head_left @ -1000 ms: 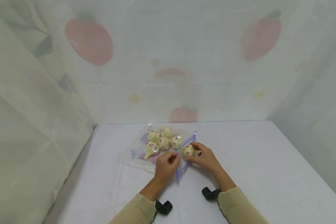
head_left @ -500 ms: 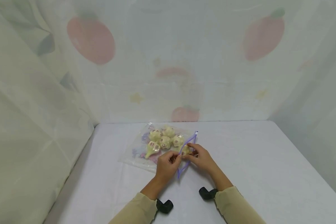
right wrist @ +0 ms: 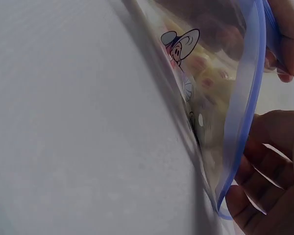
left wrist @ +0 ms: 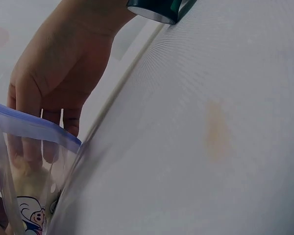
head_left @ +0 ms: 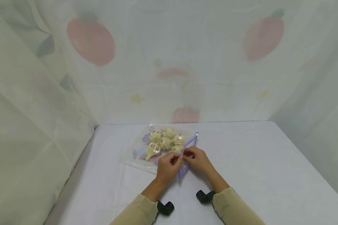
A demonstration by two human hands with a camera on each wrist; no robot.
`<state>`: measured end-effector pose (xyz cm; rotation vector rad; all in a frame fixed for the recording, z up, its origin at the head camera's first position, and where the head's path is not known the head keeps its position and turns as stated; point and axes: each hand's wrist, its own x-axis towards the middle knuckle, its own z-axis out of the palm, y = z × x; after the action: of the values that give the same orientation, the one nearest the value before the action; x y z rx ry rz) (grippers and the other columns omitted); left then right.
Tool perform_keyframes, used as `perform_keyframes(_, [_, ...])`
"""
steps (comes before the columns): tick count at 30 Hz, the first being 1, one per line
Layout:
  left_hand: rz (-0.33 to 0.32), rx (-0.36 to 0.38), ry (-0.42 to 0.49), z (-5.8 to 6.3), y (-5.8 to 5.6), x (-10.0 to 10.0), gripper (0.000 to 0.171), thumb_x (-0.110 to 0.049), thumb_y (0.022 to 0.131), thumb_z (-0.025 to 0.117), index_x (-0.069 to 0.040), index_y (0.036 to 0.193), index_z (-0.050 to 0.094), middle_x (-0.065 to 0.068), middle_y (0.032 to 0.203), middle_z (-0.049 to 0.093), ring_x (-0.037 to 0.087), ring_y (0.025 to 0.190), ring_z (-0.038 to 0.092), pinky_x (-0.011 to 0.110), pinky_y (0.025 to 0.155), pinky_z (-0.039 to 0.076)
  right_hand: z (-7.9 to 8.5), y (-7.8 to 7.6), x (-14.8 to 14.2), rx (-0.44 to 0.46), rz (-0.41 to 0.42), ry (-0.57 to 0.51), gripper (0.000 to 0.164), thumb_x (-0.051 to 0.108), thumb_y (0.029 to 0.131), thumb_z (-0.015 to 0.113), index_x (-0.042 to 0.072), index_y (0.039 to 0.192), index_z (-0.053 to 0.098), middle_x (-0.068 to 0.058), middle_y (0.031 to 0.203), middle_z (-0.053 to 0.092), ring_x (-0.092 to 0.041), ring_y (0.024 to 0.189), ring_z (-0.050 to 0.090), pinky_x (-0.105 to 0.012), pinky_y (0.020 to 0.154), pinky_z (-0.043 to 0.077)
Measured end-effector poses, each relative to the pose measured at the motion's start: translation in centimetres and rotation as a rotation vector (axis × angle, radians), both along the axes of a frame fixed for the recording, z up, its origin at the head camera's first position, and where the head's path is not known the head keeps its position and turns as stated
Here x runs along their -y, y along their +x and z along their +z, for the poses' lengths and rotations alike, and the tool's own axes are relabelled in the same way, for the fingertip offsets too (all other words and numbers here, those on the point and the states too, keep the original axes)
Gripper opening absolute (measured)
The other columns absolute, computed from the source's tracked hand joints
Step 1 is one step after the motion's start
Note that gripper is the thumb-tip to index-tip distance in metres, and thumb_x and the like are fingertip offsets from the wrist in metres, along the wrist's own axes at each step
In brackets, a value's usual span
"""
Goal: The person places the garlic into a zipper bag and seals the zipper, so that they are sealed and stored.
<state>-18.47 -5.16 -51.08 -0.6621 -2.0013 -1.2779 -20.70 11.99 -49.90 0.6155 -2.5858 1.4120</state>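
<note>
A clear zip bag (head_left: pixel 130 157) with a purple zip edge (head_left: pixel 189 142) lies on the table, its mouth parted toward the right. Several pale garlic bulbs (head_left: pixel 165 143) are inside, one bulb (head_left: pixel 176 149) lying close to the mouth. My left hand (head_left: pixel 168 165) pinches the near side of the zip edge. At the mouth is my right hand (head_left: pixel 198 161); the left wrist view shows its extended fingers (left wrist: pixel 32 147) reaching past the zip, tips at a bulb (left wrist: pixel 29 181). In the right wrist view the zip edge partly covers those fingers.
A white cloth covers the table (head_left: pixel 256 162). Printed fabric hangs behind it (head_left: pixel 222 93) and along the left side (head_left: pixel 39 140). Each wrist carries a black camera mount, the left mount (head_left: pixel 165 208) and the right mount (head_left: pixel 205 197) standing low over the table.
My right hand has moved left, carrying a garlic bulb through the mouth into the bag, and its fingers have come off the bulb's sides. My left hand keeps its pinch on the zip edge.
</note>
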Motion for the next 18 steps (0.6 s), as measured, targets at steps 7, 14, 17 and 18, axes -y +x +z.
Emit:
perform_keyframes(7, [-0.005,-0.015,-0.007,-0.1,0.0,-0.1,0.008,-0.002,0.081,0.073,-0.009,0.078,0.069,-0.001,0.063,0.060,0.004,0.053,0.049,0.012,0.050,0.041,-0.2,0.1,-0.1,-0.086,0.151,0.052,0.028,-0.005,0.081,0.059,0.006,0.106,0.067,-0.010,0.109,0.068,-0.030,0.093,0.065,-0.038,0.078,0.054])
perform_keyframes(14, [-0.001,-0.036,-0.022,-0.2,-0.1,-0.1,0.009,-0.001,0.080,0.072,-0.008,0.078,0.068,-0.001,0.064,0.059,0.006,0.053,0.050,0.013,0.050,0.041,-0.1,0.2,-0.8,0.006,0.027,0.011,0.036,-0.004,0.080,0.062,0.010,0.112,0.070,-0.006,0.110,0.070,-0.021,0.090,0.061,-0.031,0.072,0.049])
perform_keyframes(17, [-0.001,-0.039,-0.045,-0.2,-0.1,-0.1,0.009,0.000,0.078,0.073,-0.008,0.078,0.068,0.000,0.064,0.060,0.008,0.053,0.051,0.013,0.051,0.041,0.0,0.0,-1.2,0.058,-0.072,-0.057,0.033,-0.003,0.081,0.062,0.009,0.110,0.072,-0.006,0.105,0.072,-0.016,0.085,0.059,-0.026,0.069,0.047])
perform_keyframes(18, [0.002,-0.040,-0.063,-0.2,0.0,-0.1,0.009,-0.001,0.078,0.073,-0.008,0.077,0.068,-0.001,0.064,0.059,0.007,0.054,0.051,0.012,0.051,0.041,0.0,-0.2,-1.4,0.076,-0.118,-0.090,0.030,-0.003,0.081,0.062,0.008,0.107,0.072,-0.006,0.103,0.072,-0.015,0.083,0.058,-0.025,0.069,0.046])
